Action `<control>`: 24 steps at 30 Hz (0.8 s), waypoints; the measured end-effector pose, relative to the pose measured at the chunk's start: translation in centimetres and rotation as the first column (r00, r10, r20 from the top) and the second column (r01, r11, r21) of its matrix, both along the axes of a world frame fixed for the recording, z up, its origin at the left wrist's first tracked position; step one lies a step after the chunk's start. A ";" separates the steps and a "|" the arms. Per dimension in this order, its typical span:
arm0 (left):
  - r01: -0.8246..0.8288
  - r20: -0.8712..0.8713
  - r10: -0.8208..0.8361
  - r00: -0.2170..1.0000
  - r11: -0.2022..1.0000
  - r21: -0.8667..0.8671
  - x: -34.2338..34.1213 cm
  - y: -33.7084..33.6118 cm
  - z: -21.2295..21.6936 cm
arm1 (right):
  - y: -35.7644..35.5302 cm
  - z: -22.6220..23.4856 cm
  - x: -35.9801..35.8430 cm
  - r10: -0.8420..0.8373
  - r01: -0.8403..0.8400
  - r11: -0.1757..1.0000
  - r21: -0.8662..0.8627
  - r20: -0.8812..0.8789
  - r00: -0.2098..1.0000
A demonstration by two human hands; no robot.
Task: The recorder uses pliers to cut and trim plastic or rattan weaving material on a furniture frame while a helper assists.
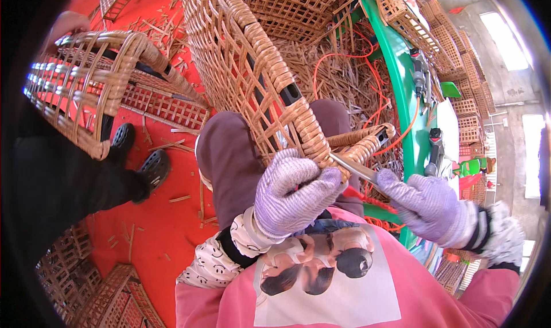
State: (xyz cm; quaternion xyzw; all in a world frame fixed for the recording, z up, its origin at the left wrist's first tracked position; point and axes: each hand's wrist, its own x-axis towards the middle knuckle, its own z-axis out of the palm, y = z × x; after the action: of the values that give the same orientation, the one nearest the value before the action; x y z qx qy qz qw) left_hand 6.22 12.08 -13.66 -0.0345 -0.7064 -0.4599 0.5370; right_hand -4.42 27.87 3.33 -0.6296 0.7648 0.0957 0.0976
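Pink apron cloth with a printed picture (pixel 321 282) fills the bottom of the view, right under the camera, and just above it both hands are at work in pale lilac knitted gloves. Left hand (pixel 293 190) is curled tight over the thick bound rim of a large tan woven wicker basket frame (pixel 247 70), fingers wrapped round the braided edge, thumb tucked below. That frame rises up and away from the hand, tilted across the person's lap, its open lattice spreading toward the top of the view. Right hand (pixel 427 204) sits just to the right, fingers closed around a slim silver metal tool (pixel 359 168), whose tip meets the wicker rim right beside the left knuckles. So the rim lies between the two hands, gripped by one, touched by the tool from the other. Over on the left, a second wicker basket (pixel 86 87) is held by another person, dark shoes (pixel 143 161) on the red floor (pixel 166 224). Orange cord (pixel 373 92) loops over cane scraps beyond.
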 end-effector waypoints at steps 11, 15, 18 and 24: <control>-0.138 0.152 0.113 0.982 0.977 0.163 1.0 1.2 0.8 | -0.6 0.6 -0.4 -0.455 0.477 0.846 0.239 0.792 0.408; -0.062 0.204 0.038 0.978 0.991 0.115 0.7 0.2 1.1 | -3.6 4.6 -1.7 -0.727 0.459 0.634 0.623 0.682 0.078; -0.087 0.163 0.074 0.984 0.994 0.072 0.1 0.3 0.5 | -3.1 3.0 -3.1 -0.288 0.175 0.955 0.240 0.605 0.742; -0.116 0.127 0.116 0.985 0.993 -0.002 0.0 0.3 0.2 | -5.5 5.8 -2.3 0.177 -0.153 0.934 0.323 -0.047 0.983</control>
State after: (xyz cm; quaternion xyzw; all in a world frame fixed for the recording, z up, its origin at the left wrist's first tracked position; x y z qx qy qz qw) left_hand 6.26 12.40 -13.44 0.0375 -0.7386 -0.4310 0.5171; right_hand -6.68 22.41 9.12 -0.6636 0.6868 0.2494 0.1605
